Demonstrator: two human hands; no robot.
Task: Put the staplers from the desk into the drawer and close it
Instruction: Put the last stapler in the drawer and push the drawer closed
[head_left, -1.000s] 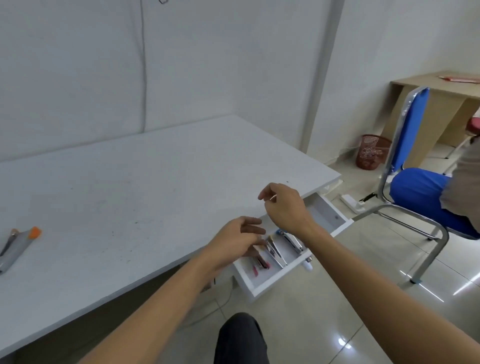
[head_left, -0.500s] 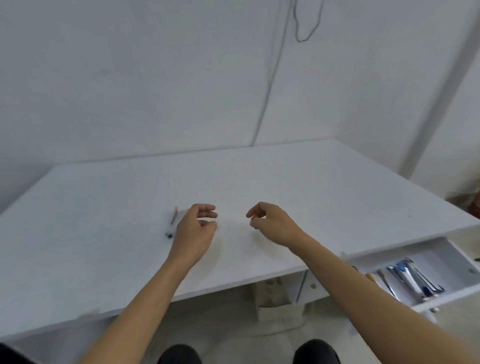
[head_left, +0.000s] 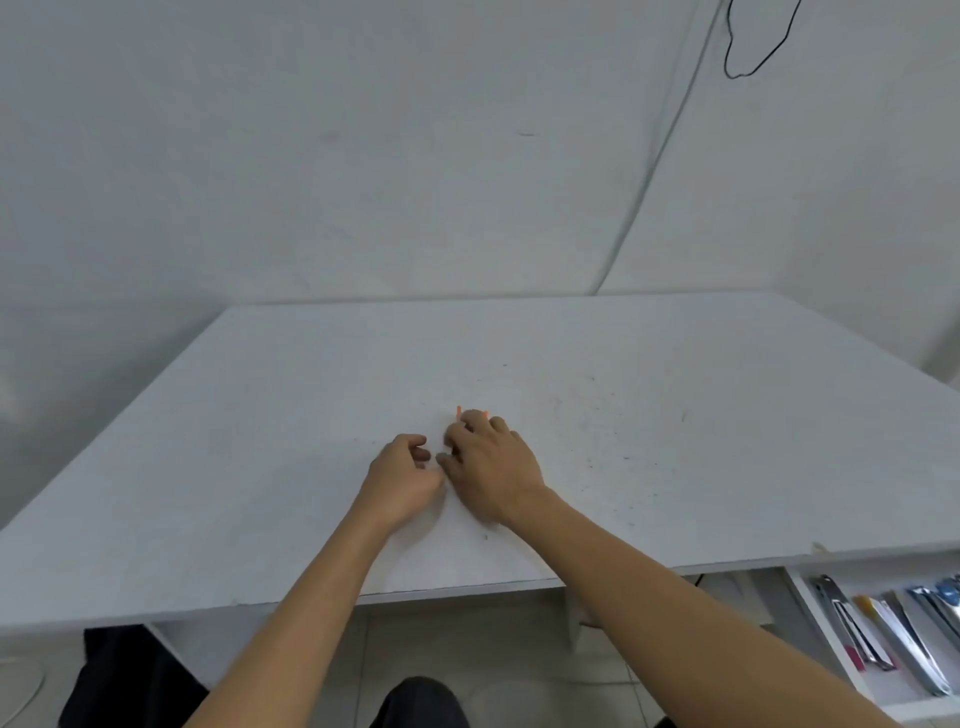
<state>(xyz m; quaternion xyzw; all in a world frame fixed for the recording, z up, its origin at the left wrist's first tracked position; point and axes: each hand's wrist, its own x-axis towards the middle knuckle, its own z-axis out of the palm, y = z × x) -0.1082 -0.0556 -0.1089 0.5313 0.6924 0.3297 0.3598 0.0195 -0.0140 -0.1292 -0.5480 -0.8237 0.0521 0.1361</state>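
Observation:
On the white desk (head_left: 675, 405) lies a stapler (head_left: 459, 413), of which only small orange bits show past my fingertips. My right hand (head_left: 493, 467) lies over it with the fingers curled around it. My left hand (head_left: 402, 478) rests on the desk right beside it, fingers curled in, thumb close to the right hand, nothing visible in it. At the lower right the white drawer (head_left: 826, 644) stands open under the desk edge. Several metal staplers (head_left: 883, 644) with red, yellow and blue parts lie side by side in it.
White walls close off the desk at the back and right, with a black cable (head_left: 748, 52) hanging at the upper right. My knees (head_left: 415, 701) show below the desk's front edge. A dark object (head_left: 130, 675) sits under the desk at left.
The view has swung left from the drawer to the desk's middle. Both hands moved forward and together; my right hand has come down over the orange-tipped stapler.

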